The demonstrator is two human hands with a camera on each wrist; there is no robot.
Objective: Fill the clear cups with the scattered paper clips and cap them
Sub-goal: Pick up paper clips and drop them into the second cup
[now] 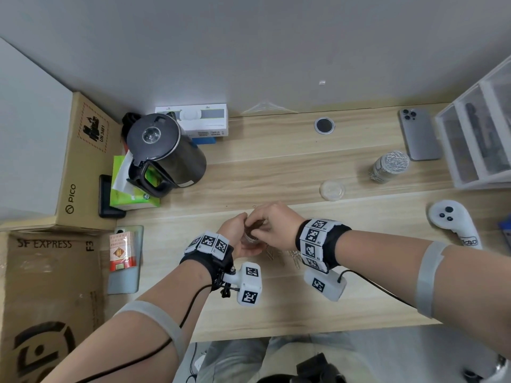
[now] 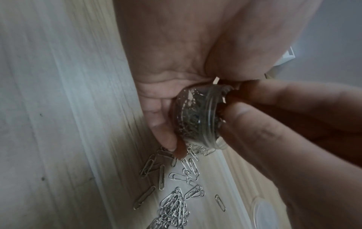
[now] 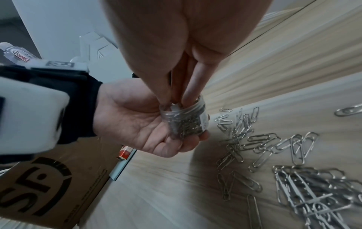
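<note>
My left hand [image 1: 237, 234] grips a small clear cup [image 1: 252, 236] around its side, just above the wooden desk [image 1: 276, 167]. The cup [image 2: 195, 114] is nearly full of silver paper clips. The bunched fingertips of my right hand [image 1: 272, 228] sit in its mouth [image 3: 184, 108], pinching clips there. Loose paper clips [image 3: 293, 155] lie scattered on the desk just right of the cup [image 1: 293, 257]. A second clear cup [image 1: 390, 167], full of clips and uncapped, stands at the far right. A clear lid [image 1: 332, 190] lies on the desk between the two cups.
A black kettle [image 1: 166, 150] and a green tissue box [image 1: 130, 192] stand at the left, beside cardboard boxes [image 1: 83, 161]. A phone [image 1: 419, 136], a clear drawer unit [image 1: 481, 139] and a white controller [image 1: 453, 225] sit at the right. A red pack [image 1: 121, 250] lies near the left edge.
</note>
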